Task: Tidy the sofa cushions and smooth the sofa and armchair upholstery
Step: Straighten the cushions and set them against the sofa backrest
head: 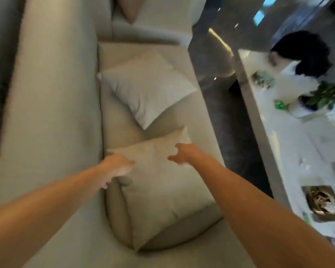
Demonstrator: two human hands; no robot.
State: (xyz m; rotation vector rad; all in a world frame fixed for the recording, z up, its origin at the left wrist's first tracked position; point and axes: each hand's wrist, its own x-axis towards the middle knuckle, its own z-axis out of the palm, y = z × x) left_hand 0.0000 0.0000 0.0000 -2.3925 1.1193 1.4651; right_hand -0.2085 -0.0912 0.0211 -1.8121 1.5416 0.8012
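Observation:
A beige sofa (52, 105) runs away from me, backrest on the left. Two square cushions lie flat on its seat. The near beige cushion (159, 198) is under my hands. My left hand (117, 168) rests on its left edge with fingers curled down against the fabric; whether it grips is unclear. My right hand (179, 154) hovers over its far right corner, fingers spread, holding nothing. A paler cushion (147, 88) lies farther along the seat. A pinkish cushion (129, 8) shows at the far end.
A dark glossy floor (217, 78) runs along the sofa's right side. Beyond it stands a long white table (290, 144) with a plant (329, 95), a tray (322, 204) and small items. Another person (302, 60) bends at its far end.

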